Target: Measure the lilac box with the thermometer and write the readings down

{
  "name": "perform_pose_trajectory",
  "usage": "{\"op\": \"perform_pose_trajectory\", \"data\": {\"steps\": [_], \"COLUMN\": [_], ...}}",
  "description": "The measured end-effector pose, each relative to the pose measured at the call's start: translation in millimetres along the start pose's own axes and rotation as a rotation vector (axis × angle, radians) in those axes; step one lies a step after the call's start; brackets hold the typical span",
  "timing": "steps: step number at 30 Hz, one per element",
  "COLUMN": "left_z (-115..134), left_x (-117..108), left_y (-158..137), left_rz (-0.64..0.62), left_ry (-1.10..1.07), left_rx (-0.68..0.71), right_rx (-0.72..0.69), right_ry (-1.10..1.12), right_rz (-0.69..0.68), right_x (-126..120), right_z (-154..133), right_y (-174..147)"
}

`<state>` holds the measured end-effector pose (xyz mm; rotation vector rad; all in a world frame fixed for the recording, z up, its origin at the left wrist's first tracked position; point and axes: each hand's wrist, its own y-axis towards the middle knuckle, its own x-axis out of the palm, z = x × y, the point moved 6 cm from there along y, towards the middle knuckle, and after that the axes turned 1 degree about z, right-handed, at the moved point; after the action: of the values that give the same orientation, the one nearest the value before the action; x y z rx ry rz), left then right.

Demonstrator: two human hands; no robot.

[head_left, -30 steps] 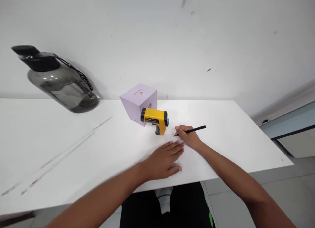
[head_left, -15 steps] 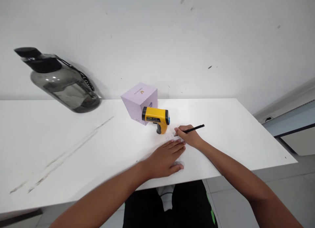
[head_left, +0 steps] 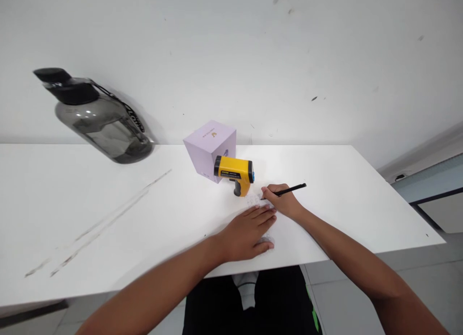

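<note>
My right hand point(head_left: 283, 200) grips a black pencil point(head_left: 292, 189), its tip down at some faint grey pencil marks point(head_left: 254, 199). Flat on the white surface just nearer to me lies my left hand point(head_left: 249, 232), fingers stretched out and partly over more marks. Whether the marks are on paper or on the tabletop itself, I cannot tell. Just beyond my hands stands a yellow and black infrared thermometer gun point(head_left: 235, 168), its handle down and its blue-tipped end pointing right. Behind it, partly covered by it, is a lilac box point(head_left: 202, 144).
A grey see-through water bottle point(head_left: 104, 125) with a black lid and strap stands at the back left. The white table point(head_left: 152, 229) meets a scuffed wall point(head_left: 231, 60) behind. Dark streaks point(head_left: 108, 224) run across the table's left part.
The whole view has shifted slightly, so things sit a little further right. The pencil stays in my right hand at the marks, and my left hand still lies flat.
</note>
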<state>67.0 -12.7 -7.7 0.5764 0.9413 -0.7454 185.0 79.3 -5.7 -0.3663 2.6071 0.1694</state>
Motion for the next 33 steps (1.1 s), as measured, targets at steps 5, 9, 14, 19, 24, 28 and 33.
{"op": "perform_pose_trajectory", "data": {"steps": [5,9,14,19,24,28,33], "left_z": [1.4,1.6,2.0,1.1,1.3,2.6,3.0], "left_x": [-1.0,-1.0,-0.9,0.8,1.7,1.3,-0.2], "left_y": [0.8,1.4,1.2,0.7,0.1,-0.4,0.1], "left_rz": [-0.041,-0.051,-0.042,-0.029,-0.043,-0.048,-0.011], "left_ry": [0.008,0.021,0.013,0.030,0.045,0.046,0.049], "left_rx": [-0.009,-0.013,-0.009,0.004,0.004,0.004,0.016], "right_rx": [0.001,0.009,0.012,0.006,-0.009,-0.005,-0.002], "right_ry": [-0.014,-0.018,-0.010,-0.004,-0.030,-0.041,-0.044], "right_rz": [-0.017,-0.051,-0.017,0.015,0.041,0.051,0.043], "right_x": [-0.7,-0.5,-1.6,-3.3,-4.7,-4.5,-4.4], "right_z": [-1.2,-1.2,-1.4,-4.2,-6.6,-8.0,-8.5], "right_y": [-1.5,-1.8,-1.4,-2.9,-4.4,-4.9,-4.0]}}
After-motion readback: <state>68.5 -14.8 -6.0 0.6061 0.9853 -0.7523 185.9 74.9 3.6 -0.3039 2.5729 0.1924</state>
